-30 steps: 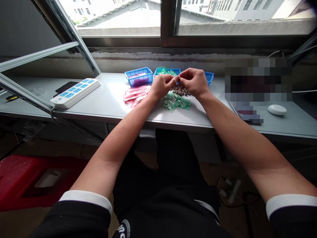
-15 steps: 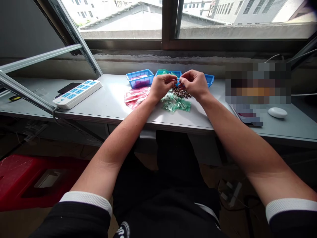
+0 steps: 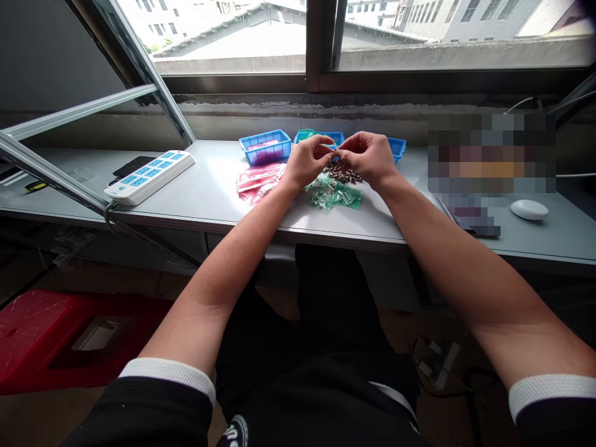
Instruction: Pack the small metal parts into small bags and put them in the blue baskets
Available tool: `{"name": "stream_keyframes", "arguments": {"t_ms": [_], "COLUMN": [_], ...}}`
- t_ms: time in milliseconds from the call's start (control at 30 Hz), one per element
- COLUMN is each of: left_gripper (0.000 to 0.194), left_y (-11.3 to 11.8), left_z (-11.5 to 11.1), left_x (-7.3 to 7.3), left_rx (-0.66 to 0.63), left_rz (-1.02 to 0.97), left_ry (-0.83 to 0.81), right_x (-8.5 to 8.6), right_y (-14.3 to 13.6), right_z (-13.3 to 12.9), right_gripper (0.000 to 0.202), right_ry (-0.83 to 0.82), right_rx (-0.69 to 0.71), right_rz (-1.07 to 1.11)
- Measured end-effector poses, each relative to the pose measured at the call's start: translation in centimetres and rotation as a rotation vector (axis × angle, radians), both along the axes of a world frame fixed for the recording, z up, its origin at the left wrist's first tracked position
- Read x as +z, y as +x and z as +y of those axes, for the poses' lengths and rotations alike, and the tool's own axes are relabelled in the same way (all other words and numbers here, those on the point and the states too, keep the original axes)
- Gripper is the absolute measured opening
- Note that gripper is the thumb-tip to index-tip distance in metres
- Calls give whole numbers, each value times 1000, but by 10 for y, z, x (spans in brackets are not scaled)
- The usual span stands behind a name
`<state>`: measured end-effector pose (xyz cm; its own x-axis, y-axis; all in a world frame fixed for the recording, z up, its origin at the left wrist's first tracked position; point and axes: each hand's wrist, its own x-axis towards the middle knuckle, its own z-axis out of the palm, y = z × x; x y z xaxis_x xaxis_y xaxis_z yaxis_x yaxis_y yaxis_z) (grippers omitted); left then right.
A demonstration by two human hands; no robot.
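Note:
My left hand point(image 3: 306, 160) and my right hand point(image 3: 371, 159) meet at the fingertips above the desk. Both are closed in a pinch, and whatever lies between the fingers is too small to make out. Under them is a heap of small brown metallic pieces point(image 3: 343, 173). Just in front of it lie several green clear plastic packets point(image 3: 336, 195) with small silvery pieces inside. Pink plastic bags point(image 3: 257, 181) are stacked left of my left hand. Behind my hands a blue basket point(image 3: 326, 138) holds green packets, partly hidden by my fingers.
Another blue basket point(image 3: 266, 148) with pink bags stands at the back left, and a third blue basket point(image 3: 397, 149) is behind my right hand. A white power strip point(image 3: 149, 178) sits on the left beside a metal frame point(image 3: 162, 99). A white mouse point(image 3: 529, 210) rests at right.
My fingertips have come closer together, the right hand's now touching or nearly touching the left's. The whole view has shifted slightly; the packets and baskets stay in place.

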<state>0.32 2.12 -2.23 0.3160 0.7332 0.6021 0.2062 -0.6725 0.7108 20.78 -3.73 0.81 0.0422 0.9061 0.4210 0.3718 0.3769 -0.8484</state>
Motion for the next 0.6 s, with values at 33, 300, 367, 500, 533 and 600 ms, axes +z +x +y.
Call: {"name": "stream_keyframes", "arguments": {"t_ms": [33,300,367,500,533,600], "left_gripper": [24,14,17,19,18,21], "left_y": [0,-1,0,1,1,0], "left_z": [0,2,3,3,2,0], "left_x": [0,1,1,2,2,2], "left_rx": [12,34,15,11,16,16], "left_rz": [12,50,40,-22,-26,-11], "left_ry": [1,14,16,-6,-15,-25], "right_x": [0,-7,-9,-8,-6,-3], "right_y": [0,5,5,4,3,1], "right_z": [0,1,2,-1,-2,-5], "right_gripper": [35,31,30,33,33,33], "right_ry": [15,97,96,78,74,74], "right_rx": [-17,-81,-55,-18,-24,-37], "right_rz": [-7,-145,-125,-90,-90,-94]}}
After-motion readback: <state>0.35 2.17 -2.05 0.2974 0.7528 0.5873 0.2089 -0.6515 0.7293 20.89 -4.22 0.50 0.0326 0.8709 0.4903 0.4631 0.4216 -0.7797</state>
